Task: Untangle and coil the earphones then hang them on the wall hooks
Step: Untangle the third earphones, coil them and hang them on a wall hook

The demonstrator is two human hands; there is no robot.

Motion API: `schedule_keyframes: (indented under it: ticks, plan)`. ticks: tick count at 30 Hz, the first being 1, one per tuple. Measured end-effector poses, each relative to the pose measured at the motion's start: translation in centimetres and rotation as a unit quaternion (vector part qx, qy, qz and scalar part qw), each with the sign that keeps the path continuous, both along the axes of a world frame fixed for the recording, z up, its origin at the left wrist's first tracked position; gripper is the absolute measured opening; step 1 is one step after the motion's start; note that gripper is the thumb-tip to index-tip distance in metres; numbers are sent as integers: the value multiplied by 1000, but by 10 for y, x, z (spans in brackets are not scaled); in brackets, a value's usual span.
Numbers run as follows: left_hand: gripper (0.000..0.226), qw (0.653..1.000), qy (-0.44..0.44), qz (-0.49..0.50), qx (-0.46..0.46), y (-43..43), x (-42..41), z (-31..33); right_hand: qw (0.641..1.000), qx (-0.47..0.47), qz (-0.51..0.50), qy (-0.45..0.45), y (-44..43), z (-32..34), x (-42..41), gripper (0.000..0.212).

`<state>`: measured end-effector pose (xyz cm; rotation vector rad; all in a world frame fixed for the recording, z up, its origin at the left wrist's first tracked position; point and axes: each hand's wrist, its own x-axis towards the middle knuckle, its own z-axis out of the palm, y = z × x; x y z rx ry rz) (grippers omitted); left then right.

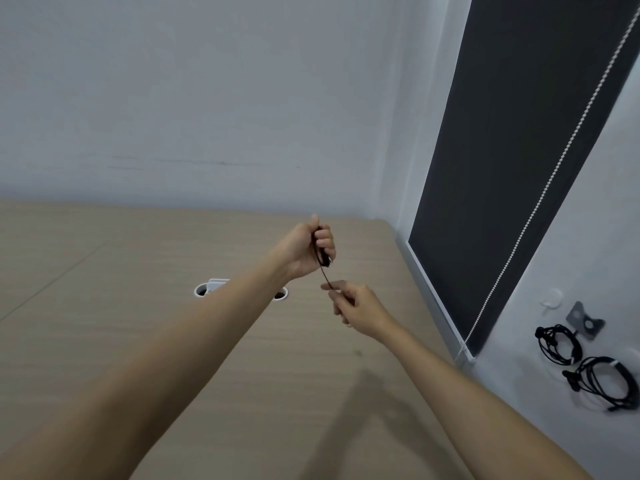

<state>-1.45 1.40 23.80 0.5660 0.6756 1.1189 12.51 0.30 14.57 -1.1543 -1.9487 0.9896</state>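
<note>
The person stands over the worktop with both arms stretched out, and the earphones are up in the air between the two hands, not lying on the surface. The left hand is closed into a loose fist around a small bundle of thin black cord, thumb up, so the gathered loops stay bunched and cannot spring open. Just below it, the right hand pinches the free run of cord between thumb and fingertips; the short stretch between the hands looks taut, which I take as keeping tension while another turn is laid on. That suggests the coiling is under way and the hanging not yet done.

The cord is slim, dark and limp, with what may be a small metal tip showing under the left fist; it is too small to be sure. The worktop is pale wood-grain laminate, matte, with a round white-rimmed cable hole in it.

On the right wall, beside a dark roller blind with its beaded chain, two coiled black sets already hang. A clear hook above them looks free, a likely place for this set.
</note>
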Motion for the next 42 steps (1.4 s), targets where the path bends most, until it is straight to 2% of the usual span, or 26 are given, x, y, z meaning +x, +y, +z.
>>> schedule_keyframes:
  ticks: [2,3,4,6,7,8,9,10,11,12,15,17,20,22,23,25,27,29,32,35,37,39,42]
  plan:
    - [40,979,154,120,56,5,6,-4,999,8,18,-31,-1,-1,0,24]
    - [39,951,258,151,83,7,6,-10,998,18,27,-46,-2,0,-1,24]
    - [38,907,371,162,112,7,5,-17,997,24,34,-58,-2,3,-2,23]
    - [38,791,577,118,164,3,-2,-32,996,32,47,-67,-2,10,-4,21]
    - [38,733,653,75,177,0,-6,-39,996,40,50,-68,-2,13,-5,20]
    - [38,692,698,29,181,-4,-9,-43,995,50,48,-72,-1,17,-5,18]
    - [38,672,718,-20,178,-8,-12,-48,994,58,42,-80,0,21,-5,17]
    - [38,670,719,-67,169,-11,-15,-51,994,61,34,-87,1,25,-4,17]
    - [39,683,705,-106,156,-15,-18,-53,994,62,25,-89,4,29,-3,17]
    - [39,713,676,-131,135,-18,-21,-55,994,64,16,-87,6,31,-1,17]
    - [44,856,480,-186,39,-22,-34,-57,994,80,-24,-64,13,36,6,16]
    - [47,917,330,-224,-6,-25,-40,-50,995,78,-47,-33,16,35,10,15]
    - [38,949,127,-288,-14,-24,-42,-40,996,34,-77,37,16,29,6,16]
    - [34,939,-60,-339,-1,-20,-41,-37,991,-14,-88,102,12,23,-3,20]
    - [34,937,-112,-330,10,-19,-41,-36,988,-32,-85,121,9,21,-7,22]
    - [32,946,-155,-281,36,-16,-37,-30,988,-55,-69,130,0,15,-15,25]
    - [24,971,-128,-192,59,-15,-30,-23,989,-71,-57,113,-7,10,-20,23]
    - [29,997,-49,-31,50,-13,-26,-20,989,-95,-46,101,-13,6,-23,25]
    - [36,991,46,111,67,-8,-24,-24,993,-107,-8,46,-22,6,-26,23]
    - [36,974,154,146,82,-8,-25,-32,996,-88,27,-15,-28,13,-27,22]
    - [35,941,294,124,116,-10,-26,-37,997,-59,22,-36,-29,22,-27,21]
    - [35,883,439,82,143,-16,-27,-43,997,-5,-6,-71,-26,32,-27,19]
    - [41,812,562,-22,155,-22,-24,-51,991,63,-54,-106,-20,45,-24,16]
